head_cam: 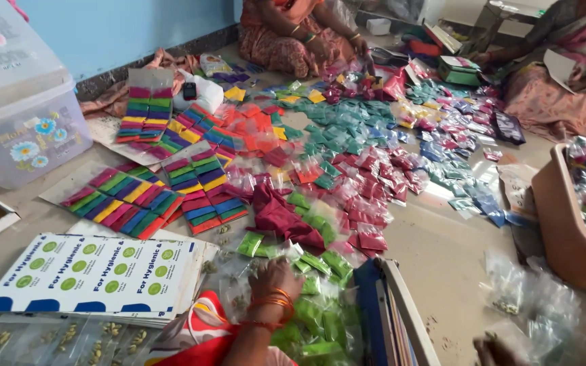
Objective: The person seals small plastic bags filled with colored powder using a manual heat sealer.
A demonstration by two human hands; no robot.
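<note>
The left hand (274,279), with orange bangles at the wrist, lies palm-down with fingers spread on a heap of small green plastic packets (313,308), gripping none. Left of that heap lie white card sheets with green round labels (93,274). Behind it sits a crumpled maroon cloth (283,220). Right of the heap, the right hand (500,351) shows only partly at the frame's edge, perhaps touching clear plastic bags (534,298); its grip cannot be told.

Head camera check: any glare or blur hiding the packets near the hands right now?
Head view: even daylight, soft shadows; glare streaks the clear packets by the right hand, which is cropped and smeared; left hand on the green packets stays fairly sharp; edges bow slightly.
</note>
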